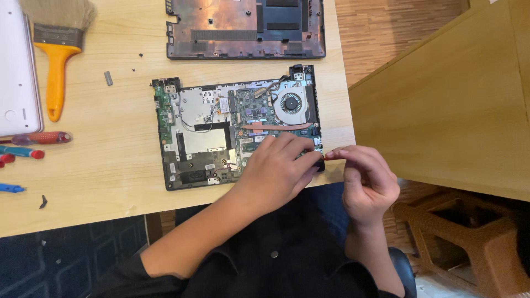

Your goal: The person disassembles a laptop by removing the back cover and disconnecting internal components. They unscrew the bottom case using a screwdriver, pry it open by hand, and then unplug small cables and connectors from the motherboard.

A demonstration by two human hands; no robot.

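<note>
— Where's the opened laptop (221,135) sitting?
— At the table (99,182) edge nearest the person; bare wood lies to its left, the removed bottom cover (245,27) beyond it.
— And the hands?
— Left hand (279,171) curls over the laptop's near right corner, what it grips is hidden; right hand (367,179) pinches a small reddish part (329,156) just beside that corner.

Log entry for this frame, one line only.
left hand: resting on opened laptop, near corner | right hand: pinching small part at laptop edge | removed bottom cover behind | paintbrush far left
</note>
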